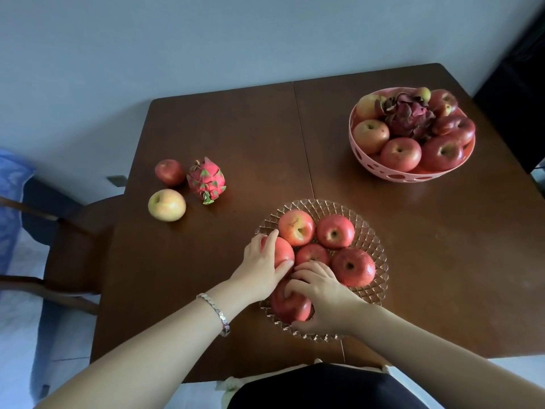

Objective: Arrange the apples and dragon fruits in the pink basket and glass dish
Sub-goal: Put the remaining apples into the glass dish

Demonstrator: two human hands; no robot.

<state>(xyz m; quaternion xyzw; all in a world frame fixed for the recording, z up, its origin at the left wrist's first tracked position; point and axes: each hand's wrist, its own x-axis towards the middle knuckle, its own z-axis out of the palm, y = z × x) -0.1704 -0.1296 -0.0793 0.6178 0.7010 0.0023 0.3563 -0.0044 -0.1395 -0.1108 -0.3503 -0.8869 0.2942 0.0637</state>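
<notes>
Head view looks down on a brown table [413,261], the largest thing in sight, with a chair [67,240] tucked at its left edge. At the far right corner sits the pink basket [392,172], already heaped: a ring of apples around a dark dragon fruit [410,116], so that part of the job looks about done. Nearer, just in front of the person, lies the glass dish [374,240], holding six apples as far as can be counted. Both hands are in it. The left hand [262,267], with a bracelet [215,312] on its wrist, is curled over the apple at the dish's left side [283,252], fingers wrapped round it. The right hand [321,296] grips the nearest apple [290,308] at the front rim, thumb under, fingers on top. Whether these two are being set down or shifted cannot be told. Left of the dish, well apart from it, three fruits remain loose on the table: a bright pink dragon fruit [206,180], a red apple [170,172] touching or just beside it, and a yellow-green apple [167,205] in front. By my reckoning most of the arranging is finished; those three remain, and the pink fruit likely belongs atop the dish's apples.
</notes>
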